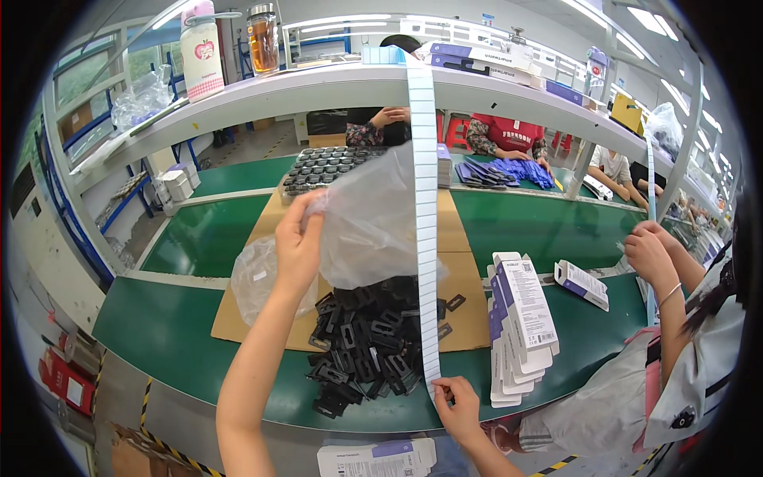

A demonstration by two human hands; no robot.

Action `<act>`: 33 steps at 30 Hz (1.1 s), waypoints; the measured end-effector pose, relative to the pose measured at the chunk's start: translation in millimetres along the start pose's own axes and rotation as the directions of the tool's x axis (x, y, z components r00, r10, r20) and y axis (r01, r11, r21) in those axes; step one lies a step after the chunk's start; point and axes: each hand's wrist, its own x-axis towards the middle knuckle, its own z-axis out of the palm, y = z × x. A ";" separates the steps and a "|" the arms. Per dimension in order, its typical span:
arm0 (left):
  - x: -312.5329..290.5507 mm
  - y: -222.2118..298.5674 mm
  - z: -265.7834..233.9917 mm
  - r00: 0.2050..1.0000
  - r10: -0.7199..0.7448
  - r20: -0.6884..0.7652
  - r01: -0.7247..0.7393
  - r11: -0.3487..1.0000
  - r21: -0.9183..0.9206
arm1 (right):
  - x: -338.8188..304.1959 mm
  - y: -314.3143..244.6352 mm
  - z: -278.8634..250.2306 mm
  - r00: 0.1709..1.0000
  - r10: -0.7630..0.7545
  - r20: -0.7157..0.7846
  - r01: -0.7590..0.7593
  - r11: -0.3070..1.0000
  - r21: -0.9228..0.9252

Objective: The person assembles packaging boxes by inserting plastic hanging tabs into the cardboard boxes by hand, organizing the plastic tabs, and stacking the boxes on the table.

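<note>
My left hand (300,238) is closed on the edge of a clear plastic bag (369,222), lifted above a heap of black plastic parts (366,346). These parts have slotted openings and lie partly on a brown cardboard sheet (465,306), partly on the green bench. A long strip of pale blue labels (426,207) hangs from the shelf in front of me. Its lower end is pinched between the fingers of my right hand (457,407), by the bench's near edge. Behind the bag stands a tray of dark round pieces (330,168), partly covered by it.
White-and-purple boxes (524,318) stand stacked to the right, with a single box (582,285) beyond. Another box (377,459) lies below the bench edge. A crumpled clear bag (262,278) rests on the cardboard's left. A co-worker's hands (653,250) are close on the right.
</note>
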 end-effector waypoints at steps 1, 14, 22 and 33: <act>3.3 0.9 -2.4 1.000 -0.005 -0.022 0.003 0.999 -0.052 | -0.1 -0.9 0.2 1.000 -0.003 0.003 0.003 1.000 -0.002; 6.9 15.9 -41.9 0.995 0.053 -0.080 -0.050 0.998 0.031 | -0.1 -0.1 -0.9 1.000 -0.001 -0.013 0.001 1.000 0.014; -29.8 45.5 -71.5 0.961 -0.141 -0.240 0.092 0.975 -0.203 | 25.7 -63.9 10.0 0.919 -0.385 -0.077 0.392 0.887 0.242; -92.7 37.3 -25.7 0.870 -0.474 -0.132 0.390 0.828 -0.403 | 106.8 -64.8 49.3 0.972 -0.004 0.235 -0.195 0.542 0.818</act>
